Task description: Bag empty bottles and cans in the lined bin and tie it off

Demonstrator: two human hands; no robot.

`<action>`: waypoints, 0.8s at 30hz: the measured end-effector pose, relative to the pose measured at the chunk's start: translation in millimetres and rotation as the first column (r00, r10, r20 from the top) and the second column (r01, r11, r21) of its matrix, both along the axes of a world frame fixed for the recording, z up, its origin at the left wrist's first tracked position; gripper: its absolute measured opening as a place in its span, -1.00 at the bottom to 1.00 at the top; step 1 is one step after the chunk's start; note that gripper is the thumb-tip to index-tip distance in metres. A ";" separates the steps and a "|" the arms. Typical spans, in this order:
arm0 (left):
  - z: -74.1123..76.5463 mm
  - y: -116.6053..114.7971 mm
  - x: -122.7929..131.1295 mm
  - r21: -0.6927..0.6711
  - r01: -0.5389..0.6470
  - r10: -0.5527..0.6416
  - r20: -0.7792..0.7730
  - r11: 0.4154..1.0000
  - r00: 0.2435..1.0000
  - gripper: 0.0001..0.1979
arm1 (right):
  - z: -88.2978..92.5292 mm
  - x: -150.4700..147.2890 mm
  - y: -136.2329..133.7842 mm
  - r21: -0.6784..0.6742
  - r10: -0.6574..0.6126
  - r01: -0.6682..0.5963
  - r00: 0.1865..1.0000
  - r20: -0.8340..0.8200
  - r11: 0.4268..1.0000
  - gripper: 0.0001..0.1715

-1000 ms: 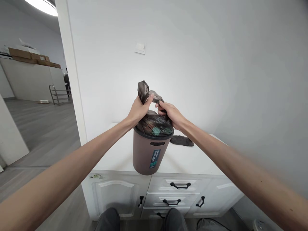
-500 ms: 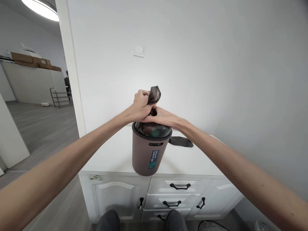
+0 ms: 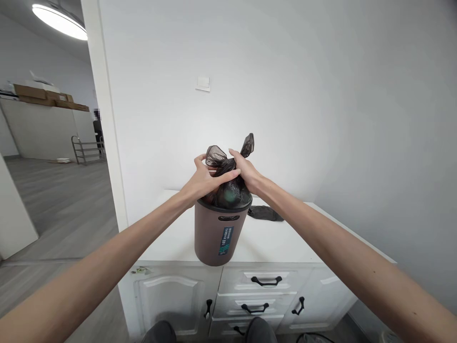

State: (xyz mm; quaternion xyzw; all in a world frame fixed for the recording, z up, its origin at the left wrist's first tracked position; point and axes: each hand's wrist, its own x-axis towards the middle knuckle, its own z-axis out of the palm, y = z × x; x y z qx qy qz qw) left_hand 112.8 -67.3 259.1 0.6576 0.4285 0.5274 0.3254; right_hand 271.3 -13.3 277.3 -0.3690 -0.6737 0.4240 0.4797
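A brown garbage bin with a dark rim and a blue-green label stands at the front of the white cabinet top. Gathered above its rim is a thin black garbage bag, its neck twisted or knotted with two loose ends sticking up. My left hand grips the bag's neck from the left, thumb pressed across the front. On the other side my right hand closes round the bag near the upright right end. Something greenish shows through the plastic. A folded dark bag lies behind, to the right of the bin.
The white cabinet has drawers and doors with black handles. Behind it rises a wall with a light switch. Through the opening at left are cardboard boxes, a metal rack and a person.
My hands have moved apart slightly, the right one up and to the right. Two bag ends now stick up where one showed before. The view has tilted up a little.
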 end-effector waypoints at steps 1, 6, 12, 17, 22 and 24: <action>-0.3 0.9 0.1 -0.038 0.010 -0.009 0.015 0.999 1.000 0.15 | 1.8 1.0 -0.2 -0.030 -0.023 0.022 1.000 -0.017 0.999 -0.41; -0.4 9.6 3.4 -0.036 0.017 -0.017 -0.025 0.999 1.000 -0.15 | 10.5 2.7 -12.7 -0.054 -0.163 0.161 0.986 -0.045 0.986 -0.62; -4.6 21.1 5.2 0.057 0.096 -0.090 -0.113 0.994 0.990 -0.81 | 17.0 14.9 -25.9 0.041 0.020 -0.020 1.000 0.004 0.999 -0.72; -5.9 22.4 5.6 -0.040 0.165 -0.166 -0.039 0.986 0.985 -0.83 | 21.3 36.7 -32.6 0.129 0.150 -0.171 0.976 0.160 0.977 -0.83; -6.5 24.0 6.3 -0.069 0.241 -0.232 0.111 0.968 0.966 -0.88 | 22.7 56.4 -33.5 0.288 0.124 -0.233 0.928 0.351 0.929 -0.96; -6.9 24.1 5.5 -0.049 0.231 -0.224 0.118 0.972 0.967 -0.88 | 18.7 59.7 -30.0 0.349 0.102 -0.248 0.916 0.387 0.904 -0.83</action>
